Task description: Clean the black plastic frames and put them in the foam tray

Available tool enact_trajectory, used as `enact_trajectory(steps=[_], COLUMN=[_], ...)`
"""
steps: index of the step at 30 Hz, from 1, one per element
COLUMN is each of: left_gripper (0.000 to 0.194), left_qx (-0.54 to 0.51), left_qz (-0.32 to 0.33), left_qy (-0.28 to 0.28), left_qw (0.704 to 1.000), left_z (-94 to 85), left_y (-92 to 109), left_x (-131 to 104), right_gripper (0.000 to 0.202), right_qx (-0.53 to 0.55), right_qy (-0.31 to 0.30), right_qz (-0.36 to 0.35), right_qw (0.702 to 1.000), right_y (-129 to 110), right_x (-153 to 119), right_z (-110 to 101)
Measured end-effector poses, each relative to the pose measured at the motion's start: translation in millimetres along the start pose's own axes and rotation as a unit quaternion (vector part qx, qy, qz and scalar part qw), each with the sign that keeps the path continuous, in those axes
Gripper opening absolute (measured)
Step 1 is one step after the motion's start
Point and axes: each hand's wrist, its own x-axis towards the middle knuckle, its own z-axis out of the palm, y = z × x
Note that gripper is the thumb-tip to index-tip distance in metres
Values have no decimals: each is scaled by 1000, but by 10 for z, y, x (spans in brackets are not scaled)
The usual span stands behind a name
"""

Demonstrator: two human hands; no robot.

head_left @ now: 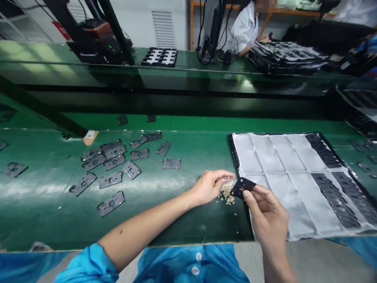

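Observation:
My right hand [266, 212] pinches a thin dark plate-like part [243, 188] with small cut-outs, between thumb and fingers. It hovers by the front left edge of a tray [273, 155] lined in pale grey. Just left of it, my left hand [210, 186] reaches over a heap of tiny tan chips [227, 191], its fingers stretched out above them and the thumb a little apart. Whether a chip is between these fingertips is too small to make out. Several similar dark parts stand in rows in the tray's right-hand compartments.
More dark plate-like parts [110, 180] lie scattered on the green bench [176, 220] to the left. A green post [44, 106] slants down there. Behind runs a raised shelf with a black-and-white tray [160, 57], stacked trays [285, 57] and a person in a white sleeve [243, 29].

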Motion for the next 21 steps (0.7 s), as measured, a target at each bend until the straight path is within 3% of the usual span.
enact_trajectory(steps=[3, 6, 11, 14, 18, 21], left_gripper=[29, 24, 28, 39, 35, 34], left_qx=[194, 367, 394, 334, 91, -71], left_qz=[46, 96, 109, 74, -41, -105], left_qy=[-68, -131, -136, -110, -43, -5], left_qw=[978, 916, 903, 933, 994, 992], left_z=[-30, -6, -14, -86, -141, -137], left_y=[76, 137, 213, 281, 406, 470], left_x=[-1, 67, 148, 24, -320, -545], right_gripper=[36, 39, 42, 37, 31, 33], right_qx=[8, 18, 26, 48, 124, 158], right_qy=[25, 46, 59, 36, -8, -37], right_qz=[26, 36, 42, 56, 80, 88], right_qw=[999, 998, 997, 997, 989, 983], right_y=[-14, -39, -55, -27, 13, 34], right_x=[32, 51, 27, -23, -135, -239], right_z=[-41, -76, -112, -95, 127, 387])
